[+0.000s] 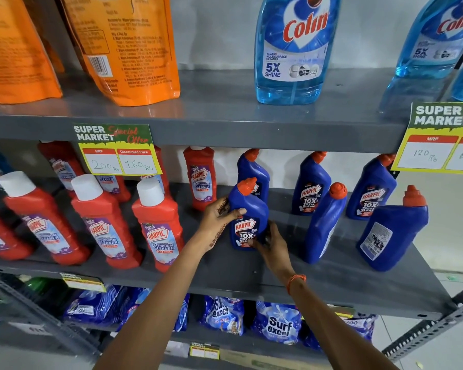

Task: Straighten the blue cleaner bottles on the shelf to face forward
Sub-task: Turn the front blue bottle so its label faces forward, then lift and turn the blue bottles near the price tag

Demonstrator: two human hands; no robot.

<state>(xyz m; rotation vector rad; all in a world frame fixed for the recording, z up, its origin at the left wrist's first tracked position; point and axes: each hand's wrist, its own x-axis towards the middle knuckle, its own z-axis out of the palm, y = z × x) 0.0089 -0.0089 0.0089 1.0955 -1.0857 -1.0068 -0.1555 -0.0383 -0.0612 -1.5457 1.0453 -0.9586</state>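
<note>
Several blue Harpic cleaner bottles with orange caps stand on the grey middle shelf (332, 279). Both hands hold the front-left bottle (247, 209), whose label faces forward: my left hand (219, 217) wraps its left side with the thumb across the front, and my right hand (271, 243) grips its lower right. To its right a front bottle (324, 225) stands side-on, label hidden. The far-right front bottle (390, 236) shows its white back label. Three back-row bottles (312, 188) show their front labels.
Red Harpic bathroom cleaner bottles (158, 225) fill the shelf's left half. Above stand Colin spray bottles (292, 49) and orange pouches (126, 49). Yellow price tags (120, 156) hang from the upper shelf edge. Surf Excel packs (275, 324) lie on the shelf below.
</note>
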